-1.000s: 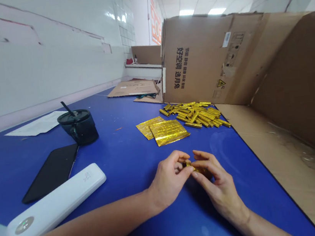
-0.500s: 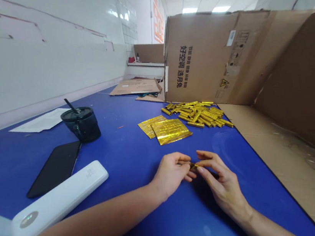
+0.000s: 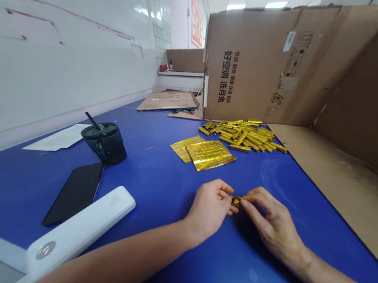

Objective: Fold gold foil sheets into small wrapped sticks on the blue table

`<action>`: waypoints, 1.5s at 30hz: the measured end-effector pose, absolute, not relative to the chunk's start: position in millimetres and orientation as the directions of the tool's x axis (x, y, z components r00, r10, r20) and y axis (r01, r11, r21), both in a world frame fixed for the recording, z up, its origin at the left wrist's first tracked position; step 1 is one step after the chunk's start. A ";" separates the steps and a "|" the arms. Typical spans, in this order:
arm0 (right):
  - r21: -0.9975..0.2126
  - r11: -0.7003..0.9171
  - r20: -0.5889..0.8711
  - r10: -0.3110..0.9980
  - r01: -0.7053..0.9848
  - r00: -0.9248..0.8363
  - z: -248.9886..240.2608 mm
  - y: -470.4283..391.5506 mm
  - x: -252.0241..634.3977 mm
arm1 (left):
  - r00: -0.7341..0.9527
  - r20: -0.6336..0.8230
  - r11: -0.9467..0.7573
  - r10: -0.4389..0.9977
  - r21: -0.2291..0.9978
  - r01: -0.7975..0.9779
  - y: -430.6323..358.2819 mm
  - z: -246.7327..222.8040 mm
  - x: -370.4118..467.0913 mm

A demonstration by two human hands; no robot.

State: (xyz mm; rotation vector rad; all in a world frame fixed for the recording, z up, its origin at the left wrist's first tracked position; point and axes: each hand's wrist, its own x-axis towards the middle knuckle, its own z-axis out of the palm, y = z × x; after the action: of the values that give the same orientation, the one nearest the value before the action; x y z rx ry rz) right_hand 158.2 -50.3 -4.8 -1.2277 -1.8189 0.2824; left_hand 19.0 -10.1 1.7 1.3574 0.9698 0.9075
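Observation:
Between my hands is a small gold foil piece (image 3: 236,201), mostly hidden by fingers. My left hand (image 3: 211,208) pinches its left end, and my right hand (image 3: 274,218) grips its right end between thumb and fingers. Just beyond them, two flat gold foil sheets (image 3: 209,154) overlap on the blue table (image 3: 152,183). Behind and to the right of the sheets lies a loose pile of rolled gold foil tubes (image 3: 249,137).
At the left stand a dark lidded cup (image 3: 111,145) with a straw, a black phone (image 3: 74,193), a white device (image 3: 82,230) and white papers (image 3: 59,138). A large cardboard box (image 3: 252,68) rises behind the pile; flat cardboard (image 3: 168,101) lies further back.
The fingers of my right hand have closed in around the foil piece, and more of the gold shows between my hands. The whole view has shifted slightly.

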 end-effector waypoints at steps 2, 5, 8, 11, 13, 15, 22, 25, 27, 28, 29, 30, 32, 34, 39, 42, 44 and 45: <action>-0.594 0.490 0.547 0.827 0.638 -0.126 -4.2 -50.8 158.7 | 0.360 0.053 -0.082 0.932 0.994 0.067 -10.4 -1.8 17.0; -0.539 0.521 0.557 0.810 0.662 -0.184 -3.3 -50.9 160.1 | 0.368 0.166 -0.231 0.915 0.963 0.141 -10.5 -4.9 14.1; -0.493 0.565 0.560 0.788 0.662 -0.255 -2.2 -50.7 161.3 | 0.362 0.236 -0.330 0.902 0.917 0.223 -10.9 -3.6 12.3; -0.488 0.575 0.549 0.787 0.656 -0.282 -0.9 -51.0 161.3 | 0.358 0.269 -0.375 0.894 0.887 0.269 -11.6 0.0 11.9; -0.500 0.566 0.536 0.797 0.655 -0.280 -0.1 -51.3 161.0 | 0.365 0.278 -0.388 0.888 0.880 0.274 -12.2 1.8 12.0; -0.511 0.561 0.526 0.803 0.651 -0.279 0.4 -51.5 161.0 | 0.378 0.282 -0.397 0.882 0.876 0.273 -12.8 2.7 12.2; -0.525 0.548 0.513 0.814 0.651 -0.272 -1.7 -49.6 162.0 | 0.406 0.282 -0.417 0.869 0.859 0.295 -14.1 0.5 11.9; -0.527 0.538 0.502 0.822 0.658 -0.269 -2.4 -49.7 160.5 | 0.413 0.282 -0.416 0.866 0.865 0.280 -12.5 -1.1 11.4; -0.527 0.530 0.496 0.827 0.665 -0.265 -2.7 -49.9 159.6 | 0.423 0.242 -0.360 0.873 0.905 0.226 -10.2 -1.9 12.0; -0.522 0.531 0.495 0.826 0.668 -0.270 -3.0 -50.0 159.3 | 0.423 0.201 -0.302 0.884 0.935 0.186 -8.6 -2.3 12.7; -0.512 0.538 0.497 0.821 0.670 -0.279 -3.3 -50.0 159.3 | 0.417 0.152 -0.231 0.896 0.962 0.145 -6.8 -2.8 13.6; -0.496 0.550 0.503 0.813 0.672 -0.294 -3.8 -49.9 159.5 | 0.405 0.100 -0.156 0.909 0.982 0.108 -4.9 -3.2 14.7; -0.449 0.581 0.517 0.788 0.679 -0.333 -4.9 -49.5 160.3 | 0.372 0.011 -0.040 0.928 0.997 0.073 -0.9 -4.5 16.5; -0.398 0.601 0.522 0.770 0.694 -0.367 -6.0 -48.9 161.4 | 0.356 -0.039 0.010 0.934 0.997 0.083 2.7 -6.5 17.4; -0.307 0.623 0.513 0.745 0.719 -0.426 -8.3 -47.9 162.3 | 0.372 -0.062 0.013 0.926 0.991 0.133 7.9 -12.8 15.5; -0.244 0.633 0.541 0.718 0.735 -0.438 -10.0 -48.0 162.3 | 0.359 -0.012 -0.064 0.933 0.978 0.199 8.0 -14.9 14.0; -0.198 0.620 0.568 0.704 0.760 -0.427 -10.8 -48.3 162.3 | 0.359 0.038 -0.133 0.933 0.961 0.243 7.1 -15.2 13.3; -0.176 0.610 0.578 0.699 0.773 -0.420 -11.0 -48.5 162.3 | 0.360 0.060 -0.162 0.931 0.952 0.259 6.5 -15.0 13.1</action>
State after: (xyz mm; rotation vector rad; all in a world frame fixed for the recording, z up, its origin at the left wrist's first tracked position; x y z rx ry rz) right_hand 162.3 -48.5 -11.0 -1.1543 -2.2167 -0.1537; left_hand 13.1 6.5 -15.0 1.6512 1.0782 0.8665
